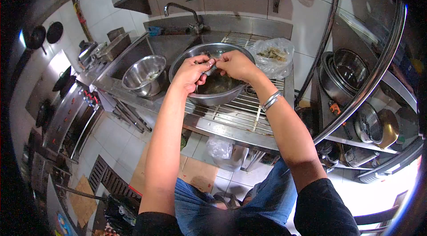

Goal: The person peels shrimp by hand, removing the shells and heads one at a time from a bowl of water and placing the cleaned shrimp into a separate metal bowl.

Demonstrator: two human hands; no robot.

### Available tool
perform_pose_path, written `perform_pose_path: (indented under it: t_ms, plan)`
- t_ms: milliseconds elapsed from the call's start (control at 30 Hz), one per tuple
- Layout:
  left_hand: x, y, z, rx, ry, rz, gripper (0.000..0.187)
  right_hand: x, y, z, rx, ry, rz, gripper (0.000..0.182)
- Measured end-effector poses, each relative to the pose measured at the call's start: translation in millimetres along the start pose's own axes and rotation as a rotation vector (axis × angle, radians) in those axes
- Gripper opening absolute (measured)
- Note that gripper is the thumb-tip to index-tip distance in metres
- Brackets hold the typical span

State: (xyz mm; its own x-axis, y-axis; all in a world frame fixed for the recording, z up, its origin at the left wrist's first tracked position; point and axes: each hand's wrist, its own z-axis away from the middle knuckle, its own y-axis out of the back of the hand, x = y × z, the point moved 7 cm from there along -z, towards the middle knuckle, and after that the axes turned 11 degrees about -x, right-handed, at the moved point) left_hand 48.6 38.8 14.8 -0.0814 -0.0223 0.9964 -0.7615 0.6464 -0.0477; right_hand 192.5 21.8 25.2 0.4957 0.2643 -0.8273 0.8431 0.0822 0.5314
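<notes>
The small grey piece [210,67], perhaps a shrimp, could slip and drop outside the big bowl [195,55] if the pinch loosens, since both hands work near its front rim. The left hand [190,72] and right hand [235,64] have fingers closed narrowly on it, above the bowl on the wire rack [231,113] of the bench

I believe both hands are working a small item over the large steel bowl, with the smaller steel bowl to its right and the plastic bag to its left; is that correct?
Not quite: the sides are swapped. In the head view, the left hand and right hand work a small item over the large steel bowl, but the smaller steel bowl sits to its left and the plastic bag to its right.
</notes>
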Motion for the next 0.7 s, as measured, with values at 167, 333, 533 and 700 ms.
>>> perform_pose_path:
  t_ms: [167, 333, 533, 700]
  plan:
    - [-4.5, 2.6, -2.2, -0.022, 0.052, -0.024, 0.011, 2.1, -1.1, 1.6, -0.04, -0.063, -0.031, 0.028]
    - [-7.5, 4.0, -1.4, -0.044, 0.085, -0.016, 0.011, 1.3, -4.6, 2.2, -0.085, -0.057, -0.045, 0.028]
    - [-8.2, 2.0, -0.1, -0.064, 0.128, -0.076, 0.011, 6.9, -7.7, -3.3, -0.132, -0.043, 0.061, 0.029]
    - [-11.2, 1.3, -0.8, -0.076, 0.156, -0.12, 0.013, 8.5, -13.0, -5.6, -0.185, -0.04, 0.185, 0.029]
